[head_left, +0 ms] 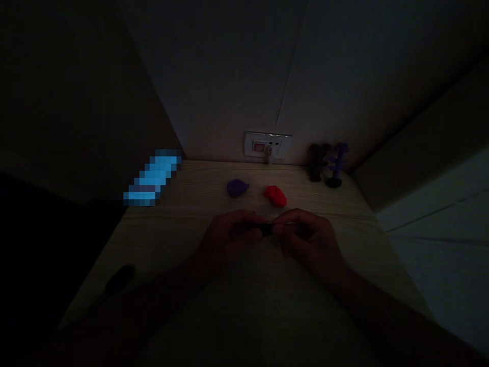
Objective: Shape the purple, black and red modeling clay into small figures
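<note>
Over the middle of a wood-grain table, my left hand and my right hand meet fingertip to fingertip. Both pinch a small dark piece, whose exact kind is lost in the dim light. Just beyond my fingers lies a lump of red modelling clay. To its left rests a purple clay lump, drawn to a small point on its right side. A tiny red crumb shows beside my left fingertips.
Against the back wall, a wall socket has a red switch and a plug. A dark figure and a purple branched figure on a black base stand back right. A blurred-out bright blue rectangle is at left, a dark oval object at front left.
</note>
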Tool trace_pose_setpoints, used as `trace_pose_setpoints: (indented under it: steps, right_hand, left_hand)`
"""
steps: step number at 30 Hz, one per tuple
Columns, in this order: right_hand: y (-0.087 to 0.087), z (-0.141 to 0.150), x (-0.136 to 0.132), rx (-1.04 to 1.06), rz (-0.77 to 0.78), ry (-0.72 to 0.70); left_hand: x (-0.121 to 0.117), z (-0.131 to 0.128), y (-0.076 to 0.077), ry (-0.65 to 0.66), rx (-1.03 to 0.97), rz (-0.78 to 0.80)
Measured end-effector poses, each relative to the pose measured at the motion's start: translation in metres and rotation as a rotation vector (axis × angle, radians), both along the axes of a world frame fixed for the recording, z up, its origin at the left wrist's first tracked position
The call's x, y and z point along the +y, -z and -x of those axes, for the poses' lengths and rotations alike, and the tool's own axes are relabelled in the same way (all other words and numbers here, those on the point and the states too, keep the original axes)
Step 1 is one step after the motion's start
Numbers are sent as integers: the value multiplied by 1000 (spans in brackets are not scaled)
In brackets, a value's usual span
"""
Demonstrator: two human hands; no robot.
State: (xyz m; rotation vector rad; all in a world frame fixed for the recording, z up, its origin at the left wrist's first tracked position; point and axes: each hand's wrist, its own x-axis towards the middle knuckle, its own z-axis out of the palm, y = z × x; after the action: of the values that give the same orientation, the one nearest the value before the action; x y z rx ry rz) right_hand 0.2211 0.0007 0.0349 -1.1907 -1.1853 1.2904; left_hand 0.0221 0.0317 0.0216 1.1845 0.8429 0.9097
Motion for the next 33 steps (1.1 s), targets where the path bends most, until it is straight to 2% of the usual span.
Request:
trace_pose_setpoints:
  steps: [4,11,15,20,23,29,33]
  right_hand:
    - [1,-1,-2,-100,-129,4]
    - [0,-2,-8,-487,-681,43]
    - [-3,-4,-8,-594,-832,-26]
    - [-1,-6,-7,-666,-859,-95]
    - [0,-6,-9,-679,-857,-81]
    - [2,-3,-15,-625,-682,-59]
    - [2,-1,-15,-591,-617,-104]
  left_hand:
    - [-1,-1,-1,-3,-2,-14]
    - [-3,-3,0,-1,-59,81]
    - [-4,-3,0,27,-64,129]
    - [-4,-4,-3,-26,-21,166]
    - [-4,-4,-3,-64,-60,163]
    - [-3,-4,0,-73,-64,158]
    - [-2,-3,1,-91,-53,145]
